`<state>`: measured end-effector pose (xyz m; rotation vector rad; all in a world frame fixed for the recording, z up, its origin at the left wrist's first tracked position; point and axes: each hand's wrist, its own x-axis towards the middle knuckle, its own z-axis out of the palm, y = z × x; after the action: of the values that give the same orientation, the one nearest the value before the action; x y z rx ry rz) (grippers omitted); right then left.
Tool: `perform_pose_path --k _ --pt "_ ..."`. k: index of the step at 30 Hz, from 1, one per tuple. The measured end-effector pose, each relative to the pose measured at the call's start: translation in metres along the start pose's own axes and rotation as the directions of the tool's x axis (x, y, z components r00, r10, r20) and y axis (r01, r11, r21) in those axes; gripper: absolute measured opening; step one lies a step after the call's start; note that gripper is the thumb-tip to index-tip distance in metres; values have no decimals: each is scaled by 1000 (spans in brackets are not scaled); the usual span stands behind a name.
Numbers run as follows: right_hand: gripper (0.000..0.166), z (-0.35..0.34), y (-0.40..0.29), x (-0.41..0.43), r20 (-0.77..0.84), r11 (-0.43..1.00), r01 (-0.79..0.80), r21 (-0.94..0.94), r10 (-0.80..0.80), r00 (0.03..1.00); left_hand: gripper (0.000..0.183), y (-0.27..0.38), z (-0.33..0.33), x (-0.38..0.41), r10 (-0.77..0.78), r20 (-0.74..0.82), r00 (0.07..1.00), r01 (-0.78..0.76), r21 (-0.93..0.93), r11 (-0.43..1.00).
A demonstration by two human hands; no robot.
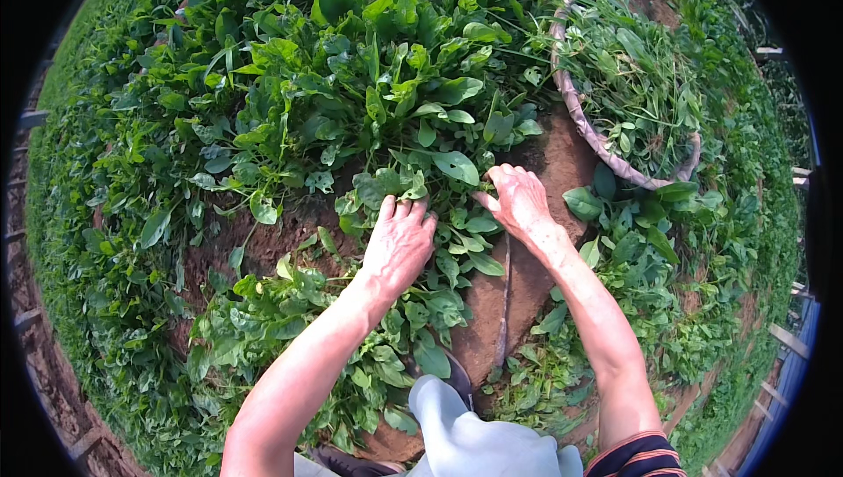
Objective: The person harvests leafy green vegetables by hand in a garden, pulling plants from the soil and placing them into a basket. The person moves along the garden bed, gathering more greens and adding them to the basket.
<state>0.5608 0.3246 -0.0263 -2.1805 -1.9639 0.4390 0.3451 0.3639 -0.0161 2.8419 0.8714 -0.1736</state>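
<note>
My left hand [403, 240] reaches into a clump of broad-leaved green plants [454, 167], palm down. Its fingertips sink among the leaves, so whether they grip anything is hidden. To the right of the same clump, my right hand [521, 203] is bent in toward the leaves with thumb and fingers curled. Leaves and the hand itself hide what lies between those fingertips. Beyond my right hand, a basket with a wrapped, pale rim [583, 118] holds a heap of loose greens and grass [639, 75].
A thin stick [506, 299] lies on the bare brown soil [477, 315] below my right hand. Dense leafy plants [151, 147] spread on the left. My light-blue clothing [487, 441] and a dark shoe [352, 460] are at the bottom. Pale slats [789, 340] line the right rim.
</note>
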Motion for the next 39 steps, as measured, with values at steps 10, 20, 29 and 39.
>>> perform_pose_path --k 10,20,29,39 --pt "19 27 -44 -48 -109 968 242 69 -234 966 40 11 0 24 12 -20 1000 -13 -94 995" --pt "13 -11 -2 -21 -380 911 -27 411 197 904 24 -7 6 17 -14 -17 1000 13 -18 1000" --pt "12 22 51 20 -82 979 -195 -60 190 978 37 -8 3 13 -34 36 999 37 -79 996" --pt "41 35 54 31 17 991 76 -109 -75 997 56 34 -27 52 235 -86 968 -243 -105 964"
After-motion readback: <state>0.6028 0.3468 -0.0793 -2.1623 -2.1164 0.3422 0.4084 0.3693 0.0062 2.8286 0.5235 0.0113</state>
